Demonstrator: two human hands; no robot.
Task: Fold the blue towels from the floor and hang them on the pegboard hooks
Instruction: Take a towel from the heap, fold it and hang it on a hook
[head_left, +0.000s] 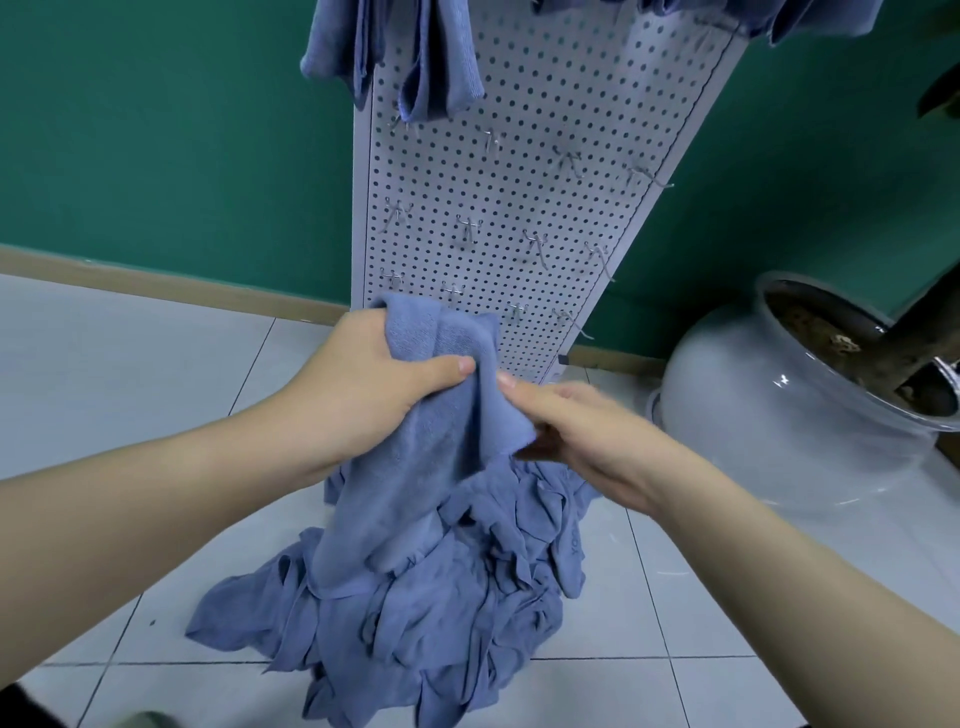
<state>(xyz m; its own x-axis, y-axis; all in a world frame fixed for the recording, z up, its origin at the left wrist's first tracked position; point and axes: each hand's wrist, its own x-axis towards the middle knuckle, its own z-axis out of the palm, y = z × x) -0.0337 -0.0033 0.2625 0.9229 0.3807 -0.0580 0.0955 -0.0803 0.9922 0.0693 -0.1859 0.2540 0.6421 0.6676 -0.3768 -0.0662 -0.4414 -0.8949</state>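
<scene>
**Blue towel held up in front of the pegboard, above the floor pile**

The pegboard (519, 171) leans against a green wall (156, 130); all places below are given relative to it. Bare wire hooks (470, 228) stud its lower rows. Folded blue towels (410, 52) hang across its top, cut off by the upper edge of the view, so their hooks are hidden. In front of its base, a held towel (441, 415) covers part of the lowest hook row. The left hand (363, 384) grips this towel's bunched upper end, fingers curled round the cloth and thumb pressed across it. The right hand (582, 431), blurred, pinches an edge of the same towel just beside the left; its lower fingers lie behind the cloth. The towel's lower part drapes down onto a crumpled pile of blue towels (415, 613) on the tiled floor (130, 364) before the board's foot. To the right of the board stands a white ceramic planter (779, 415) holding dark soil (810, 322) and a thick plant stem (914, 332), whose top runs out of view.
</scene>
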